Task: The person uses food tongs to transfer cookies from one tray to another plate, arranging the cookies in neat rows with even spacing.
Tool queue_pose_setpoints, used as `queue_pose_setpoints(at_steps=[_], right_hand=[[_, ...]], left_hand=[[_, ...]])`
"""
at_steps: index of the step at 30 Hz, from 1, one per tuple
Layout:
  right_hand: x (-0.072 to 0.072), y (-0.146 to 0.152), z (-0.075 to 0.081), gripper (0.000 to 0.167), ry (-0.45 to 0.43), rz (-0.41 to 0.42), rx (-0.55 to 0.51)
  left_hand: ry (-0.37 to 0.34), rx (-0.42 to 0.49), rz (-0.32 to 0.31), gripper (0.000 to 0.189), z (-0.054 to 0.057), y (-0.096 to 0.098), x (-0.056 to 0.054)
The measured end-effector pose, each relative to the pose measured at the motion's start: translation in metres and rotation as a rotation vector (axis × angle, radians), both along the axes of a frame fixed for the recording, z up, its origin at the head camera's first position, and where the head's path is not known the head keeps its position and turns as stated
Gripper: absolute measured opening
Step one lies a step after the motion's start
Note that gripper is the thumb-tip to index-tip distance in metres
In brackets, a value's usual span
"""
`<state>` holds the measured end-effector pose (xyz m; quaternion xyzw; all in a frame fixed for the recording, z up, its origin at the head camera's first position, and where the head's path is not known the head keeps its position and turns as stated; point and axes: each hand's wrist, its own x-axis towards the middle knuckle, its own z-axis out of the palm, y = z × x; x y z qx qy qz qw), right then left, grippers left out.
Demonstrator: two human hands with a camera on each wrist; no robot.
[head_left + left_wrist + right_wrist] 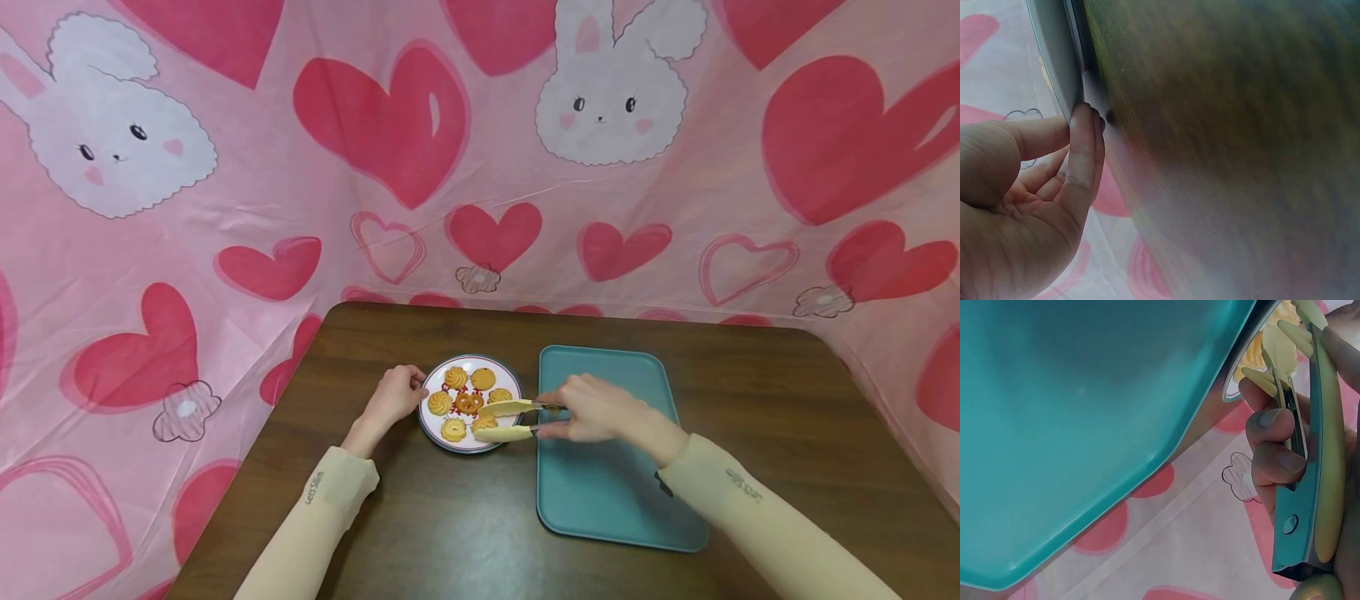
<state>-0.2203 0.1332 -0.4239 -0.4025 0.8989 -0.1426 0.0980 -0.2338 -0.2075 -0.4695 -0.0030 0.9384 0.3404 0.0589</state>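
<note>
A white plate (431, 425) with a dark rim line bears several cookies, among them a pretzel-shaped one (469, 403) in the middle and swirled ones (439, 403) around it. My left hand (392, 392) pinches the plate's left edge between thumb and fingers; the left wrist view shows that edge (1060, 62) between them. In my right hand (592, 410) are yellow-tipped tongs (504, 433), fingers wrapped about both arms. The tong tips are spread over the plate's right side, around a cookie (483, 423) near the lower right. The right wrist view shows the tongs' yellow handle (1330, 462) along the palm.
A teal tray (615, 492) lies right of the plate, under my right hand and forearm. Both stand on a dark wooden table (427, 533). A pink curtain (517, 175) with hearts and rabbits hangs behind and at the sides.
</note>
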Motion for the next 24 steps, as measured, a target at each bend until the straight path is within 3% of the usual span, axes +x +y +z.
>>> queue_pose_setpoints(at_steps=[24], right_hand=[[0.0019, 0.0, 0.0031, 0.06, 0.005, -0.03, 0.022]], left_hand=[[0.005, -0.007, -0.008, 0.022, 0.0011, 0.0002, 0.0001]])
